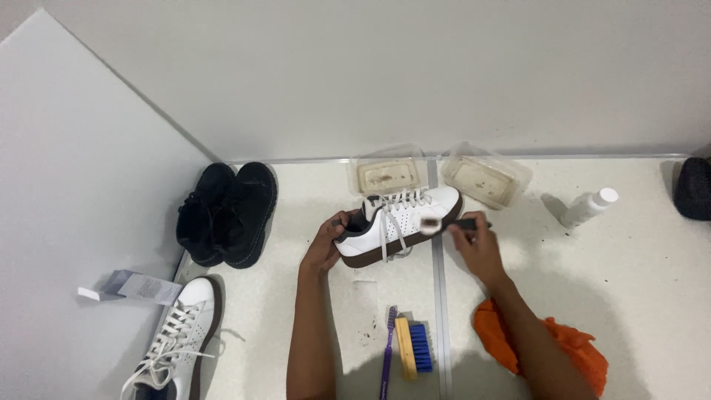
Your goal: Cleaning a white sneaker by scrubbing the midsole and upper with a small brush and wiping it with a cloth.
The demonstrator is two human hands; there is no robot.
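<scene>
Left hand [324,246] gripping the heel of a white sneaker [398,224] (brown sole, laces hanging) and holding it above the floor, right hand [478,244] closing around a small dark brush [446,224] and pressing it against the sneaker's side, purple toothbrush [388,350] and blue-bristled brush [413,348] lying nearby.

Two bare forearms are seen, no sleeves worn. The left hand [324,246] and right hand [478,248] are ungloved; no rings or watch can be made out.

White perforated lace-up sneaker with dark brown sole [396,226] tilted on its side above the counter; a small, blurred, probably dark-handled brush [444,223] touches its side.
</scene>
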